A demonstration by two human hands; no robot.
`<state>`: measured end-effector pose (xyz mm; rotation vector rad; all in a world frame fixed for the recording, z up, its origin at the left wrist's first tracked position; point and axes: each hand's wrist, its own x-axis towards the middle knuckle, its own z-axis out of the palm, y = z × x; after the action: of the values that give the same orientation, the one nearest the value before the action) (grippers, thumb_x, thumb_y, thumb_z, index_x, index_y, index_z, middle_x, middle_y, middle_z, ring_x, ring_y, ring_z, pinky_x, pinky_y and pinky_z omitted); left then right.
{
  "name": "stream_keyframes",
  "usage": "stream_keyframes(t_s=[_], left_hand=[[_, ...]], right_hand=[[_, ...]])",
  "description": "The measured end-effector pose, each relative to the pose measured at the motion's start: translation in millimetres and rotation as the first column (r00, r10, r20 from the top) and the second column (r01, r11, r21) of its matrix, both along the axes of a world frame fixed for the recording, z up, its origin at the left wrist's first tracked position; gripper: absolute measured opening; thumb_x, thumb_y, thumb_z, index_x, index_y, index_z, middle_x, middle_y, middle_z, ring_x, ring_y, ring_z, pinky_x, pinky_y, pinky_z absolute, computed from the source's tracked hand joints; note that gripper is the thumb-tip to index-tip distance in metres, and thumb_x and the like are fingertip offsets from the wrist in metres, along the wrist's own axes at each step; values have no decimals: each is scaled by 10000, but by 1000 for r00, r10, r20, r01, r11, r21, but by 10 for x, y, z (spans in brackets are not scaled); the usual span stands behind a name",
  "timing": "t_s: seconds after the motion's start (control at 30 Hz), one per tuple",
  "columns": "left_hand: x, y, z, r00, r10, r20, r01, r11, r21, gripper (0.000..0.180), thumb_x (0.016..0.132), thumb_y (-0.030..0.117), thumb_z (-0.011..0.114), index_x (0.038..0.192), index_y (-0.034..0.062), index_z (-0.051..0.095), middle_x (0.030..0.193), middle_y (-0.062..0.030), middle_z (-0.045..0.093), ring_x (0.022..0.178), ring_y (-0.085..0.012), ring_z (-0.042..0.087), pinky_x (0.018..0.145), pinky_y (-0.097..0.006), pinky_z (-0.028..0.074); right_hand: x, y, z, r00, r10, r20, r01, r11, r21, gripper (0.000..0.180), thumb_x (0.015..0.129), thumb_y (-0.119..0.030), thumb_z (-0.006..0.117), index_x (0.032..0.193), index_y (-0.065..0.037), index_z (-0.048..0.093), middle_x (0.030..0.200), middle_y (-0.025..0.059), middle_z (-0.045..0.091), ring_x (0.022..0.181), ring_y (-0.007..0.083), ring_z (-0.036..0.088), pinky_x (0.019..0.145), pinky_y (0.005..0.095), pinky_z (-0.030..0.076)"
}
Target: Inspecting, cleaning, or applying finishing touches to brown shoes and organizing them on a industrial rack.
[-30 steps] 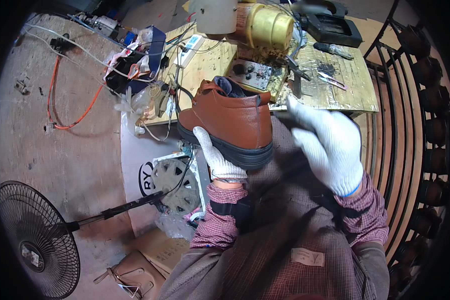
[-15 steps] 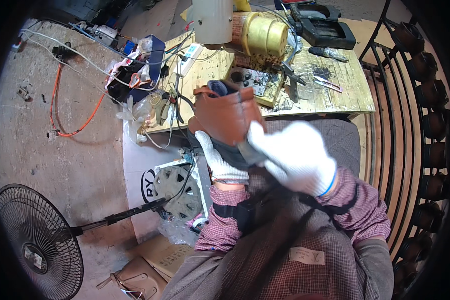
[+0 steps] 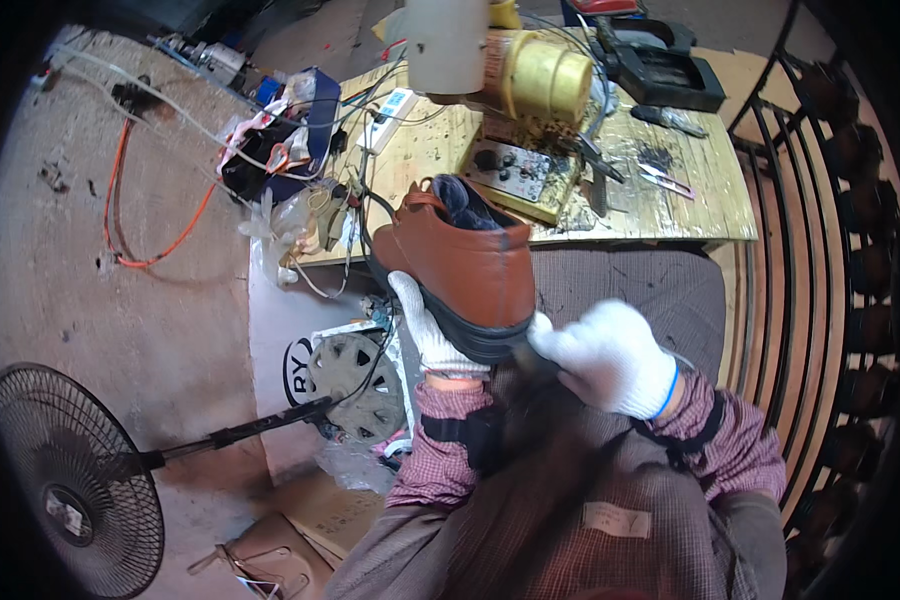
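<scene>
A brown leather ankle shoe [image 3: 460, 265] with a thick black sole and a dark, fuzzy-looking lining is held up above my lap, its opening upward and its heel end toward me. My left hand [image 3: 438, 330], in a white knit glove, grips it from the left and below along the sole. Close beside the heel, my gloved right hand [image 3: 610, 355] is closed. A dark, smeared shape lies at its fingertips by the sole edge; I cannot make out what it is.
Ahead stands a wooden bench [image 3: 710, 185] with a yellow machine [image 3: 545, 75], a control panel [image 3: 510, 168], a box cutter [image 3: 667, 182] and a power strip [image 3: 385, 118]. Dark shoes line a rack [image 3: 785, 300] at right. A fan [image 3: 75, 480] and a cardboard box [image 3: 335, 510] are at left.
The shoe has tilted, so its side and opening show more. My right hand has dropped from the shoe's upper to the sole edge at the heel; the left keeps its grip.
</scene>
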<state>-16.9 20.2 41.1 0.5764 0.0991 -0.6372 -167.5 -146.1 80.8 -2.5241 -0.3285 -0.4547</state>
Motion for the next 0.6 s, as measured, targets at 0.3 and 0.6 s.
stream_keyframes(t_s=[0.3,0.6], left_hand=[[50,35,-157,733,-142,665,-303,808,506,625,1039,333,604,1530,36,356,1437,-169,508,1293,-268,534,1095,-439,447],[4,31,-511,961,265,81,-277,923,266,477,1042,246,587,1473,94,453,1165,-91,651,1038,-192,656,924,-335,533]], right_hand=[[340,-97,638,951,-236,199,232,972,45,545,821,-183,748,1340,-72,622,809,87,697,689,301,693,640,422,552],[183,-243,473,921,-284,265,284,958,37,396,873,-253,731,1209,-56,654,768,82,668,651,296,679,576,399,532]])
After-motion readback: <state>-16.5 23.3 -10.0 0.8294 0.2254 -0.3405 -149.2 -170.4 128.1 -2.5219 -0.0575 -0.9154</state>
